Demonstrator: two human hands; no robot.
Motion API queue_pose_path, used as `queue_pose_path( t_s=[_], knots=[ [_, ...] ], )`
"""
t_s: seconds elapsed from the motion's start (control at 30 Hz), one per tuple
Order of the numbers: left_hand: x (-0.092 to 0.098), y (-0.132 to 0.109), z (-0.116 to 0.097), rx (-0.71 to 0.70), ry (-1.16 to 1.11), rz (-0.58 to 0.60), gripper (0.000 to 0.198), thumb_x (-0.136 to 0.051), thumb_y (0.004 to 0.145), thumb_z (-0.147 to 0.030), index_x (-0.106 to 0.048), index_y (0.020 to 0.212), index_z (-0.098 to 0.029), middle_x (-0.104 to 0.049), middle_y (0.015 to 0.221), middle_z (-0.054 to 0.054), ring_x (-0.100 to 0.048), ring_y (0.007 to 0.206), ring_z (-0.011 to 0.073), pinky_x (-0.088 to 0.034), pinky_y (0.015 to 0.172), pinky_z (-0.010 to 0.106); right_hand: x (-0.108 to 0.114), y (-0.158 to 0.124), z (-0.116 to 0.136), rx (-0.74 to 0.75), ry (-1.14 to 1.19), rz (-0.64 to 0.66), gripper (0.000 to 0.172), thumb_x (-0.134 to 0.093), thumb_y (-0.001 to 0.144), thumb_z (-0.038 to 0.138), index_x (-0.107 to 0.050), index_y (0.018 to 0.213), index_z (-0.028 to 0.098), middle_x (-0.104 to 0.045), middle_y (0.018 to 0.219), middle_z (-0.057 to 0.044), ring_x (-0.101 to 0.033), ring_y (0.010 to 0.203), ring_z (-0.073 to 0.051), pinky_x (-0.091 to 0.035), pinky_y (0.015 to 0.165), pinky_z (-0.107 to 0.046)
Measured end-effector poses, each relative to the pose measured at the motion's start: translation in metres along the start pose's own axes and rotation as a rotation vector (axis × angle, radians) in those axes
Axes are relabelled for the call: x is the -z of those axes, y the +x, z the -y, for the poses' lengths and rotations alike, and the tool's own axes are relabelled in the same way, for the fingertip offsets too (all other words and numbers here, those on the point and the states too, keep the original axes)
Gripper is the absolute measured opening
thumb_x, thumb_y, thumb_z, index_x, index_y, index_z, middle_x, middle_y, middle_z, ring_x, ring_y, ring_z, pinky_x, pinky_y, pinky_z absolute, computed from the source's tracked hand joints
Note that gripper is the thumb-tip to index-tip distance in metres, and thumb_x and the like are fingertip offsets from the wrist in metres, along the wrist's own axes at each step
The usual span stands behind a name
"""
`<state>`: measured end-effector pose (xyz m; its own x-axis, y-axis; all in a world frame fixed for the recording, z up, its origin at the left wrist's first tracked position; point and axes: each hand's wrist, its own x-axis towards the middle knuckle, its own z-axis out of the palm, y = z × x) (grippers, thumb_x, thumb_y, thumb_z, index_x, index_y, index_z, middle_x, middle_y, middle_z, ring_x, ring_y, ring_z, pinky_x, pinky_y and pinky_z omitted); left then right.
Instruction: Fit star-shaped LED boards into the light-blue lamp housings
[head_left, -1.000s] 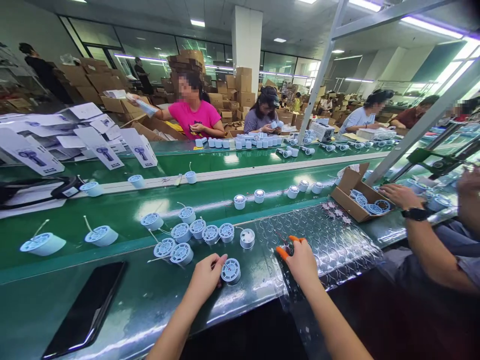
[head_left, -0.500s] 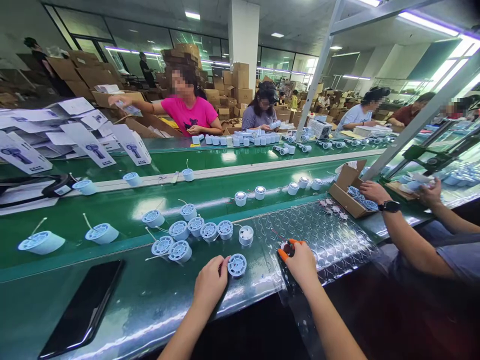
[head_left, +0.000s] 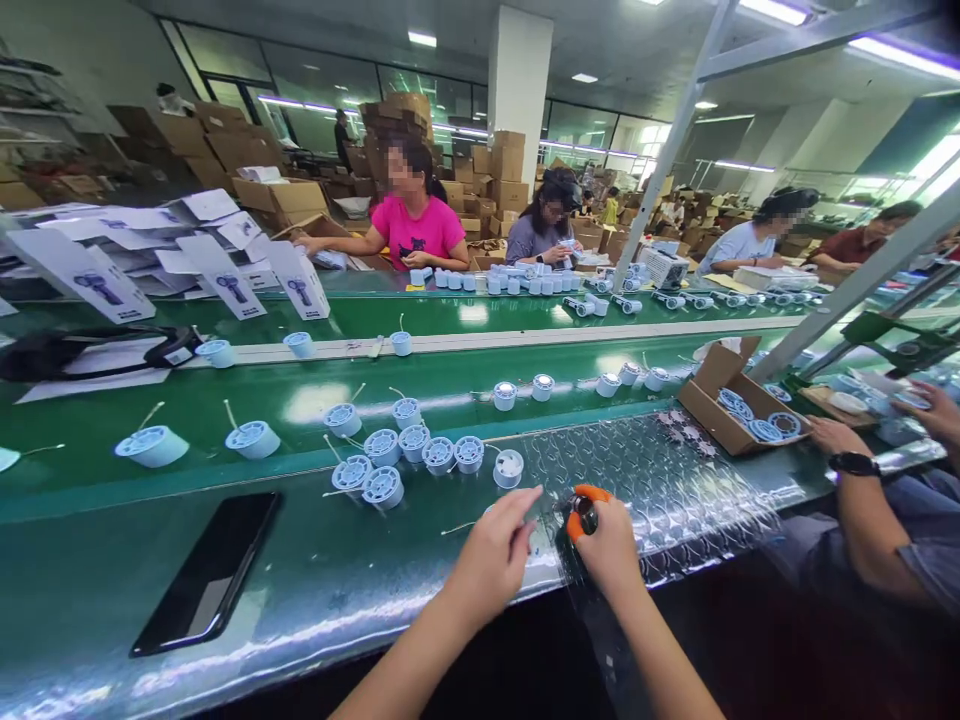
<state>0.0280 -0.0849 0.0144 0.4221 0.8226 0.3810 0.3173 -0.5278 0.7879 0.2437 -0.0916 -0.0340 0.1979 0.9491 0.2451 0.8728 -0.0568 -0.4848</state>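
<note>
Clamping a small dark cylinder [head_left: 588,514] of unclear long axis in the right hand [head_left: 611,548], lower centre-right of frame; pointing the left hand [head_left: 489,552] toward it, grip parted, below a pale-blue fan housing [head_left: 508,470].

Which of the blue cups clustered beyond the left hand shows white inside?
The cup at the right end of the cluster, beyond the left hand: white shows inside it, whereas the other cups there show blue spoked tops.

No lettering can be read; the white boxes [head_left: 225,280] at ten o'clock bear small dark print, too blurred to make out.
</note>
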Motion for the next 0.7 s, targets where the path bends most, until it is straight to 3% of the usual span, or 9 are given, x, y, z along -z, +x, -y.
queue_pose_path(
  t_s=[0.1,0.17,0.27,0.4,0.53,0.7],
  knots=[
    [-0.019,0.009,-0.008,0.085,-0.194,0.026,0.052,-0.044,0.097,-0.014,-0.046,0.148,-0.023,-0.061,0.134,0.014,-0.063,0.059,0.0095,-0.060,0.065,0.029,0.010,-0.006,0.014,0.206,0.193,-0.089,0.041,-0.062,0.082,0.019,-0.062,0.123,0.021,-0.068,0.110,-0.009,-0.061,0.108,-0.028,-0.049,0.095,-0.045],
    [-0.020,0.012,-0.011,0.138,-0.227,-0.002,0.043,-0.046,0.098,-0.017,-0.056,0.140,-0.020,-0.069,0.118,0.012,-0.065,0.065,0.0125,-0.058,0.066,0.029,0.021,-0.010,0.028,0.314,0.312,-0.114,0.047,-0.062,0.085,0.018,-0.057,0.131,0.024,-0.067,0.109,-0.009,-0.061,0.106,-0.026,-0.050,0.094,-0.046],
    [-0.006,0.009,-0.014,0.116,-0.164,-0.070,0.027,-0.048,0.100,-0.023,-0.072,0.111,-0.018,-0.070,0.090,0.008,-0.065,0.077,0.0171,-0.053,0.073,0.029,0.040,-0.014,0.049,0.406,0.443,-0.065,0.051,-0.061,0.085,0.014,-0.054,0.135,0.025,-0.067,0.109,-0.008,-0.063,0.104,-0.024,-0.052,0.094,-0.044],
    [0.014,-0.009,-0.017,0.027,-0.094,-0.121,0.020,-0.052,0.097,-0.023,-0.070,0.092,-0.016,-0.059,0.074,0.004,-0.052,0.067,0.0144,-0.042,0.063,0.026,0.055,-0.019,0.070,0.479,0.556,0.083,0.048,-0.063,0.083,0.010,-0.058,0.128,0.028,-0.069,0.109,-0.006,-0.064,0.107,-0.024,-0.051,0.099,-0.045],
    [0.023,-0.032,-0.017,0.058,-0.033,-0.137,0.019,-0.052,0.096,-0.022,-0.067,0.086,-0.017,-0.051,0.068,0.001,-0.045,0.063,0.0137,-0.036,0.060,0.026,0.050,-0.026,0.082,0.464,0.666,0.194,0.044,-0.063,0.083,0.010,-0.061,0.122,0.029,-0.066,0.122,-0.007,-0.065,0.111,-0.022,-0.053,0.098,-0.041],
    [0.032,-0.046,-0.003,0.108,0.069,-0.136,0.020,-0.049,0.099,-0.020,-0.069,0.097,-0.019,-0.060,0.081,0.005,-0.055,0.077,0.0175,-0.043,0.071,0.029,0.033,-0.030,0.080,0.496,0.610,0.227,0.046,-0.062,0.087,0.013,-0.060,0.130,0.028,-0.071,0.102,-0.005,-0.069,0.093,-0.019,-0.057,0.086,-0.035]
  ],
)
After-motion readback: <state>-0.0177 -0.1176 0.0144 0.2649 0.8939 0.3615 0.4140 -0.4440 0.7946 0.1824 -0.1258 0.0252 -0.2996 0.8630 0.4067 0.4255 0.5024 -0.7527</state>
